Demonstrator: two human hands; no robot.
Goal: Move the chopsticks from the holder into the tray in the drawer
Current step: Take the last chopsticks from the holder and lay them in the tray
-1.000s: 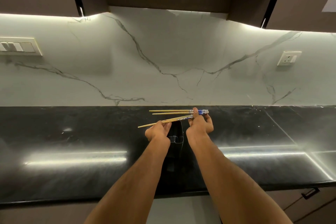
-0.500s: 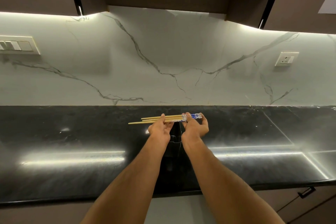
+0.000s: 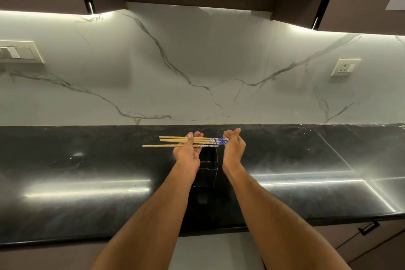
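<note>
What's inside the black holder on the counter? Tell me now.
Nothing shows inside the black holder; its dark interior is partly covered by the wrists. The chopsticks lie above it, gripped by the left hand.
</note>
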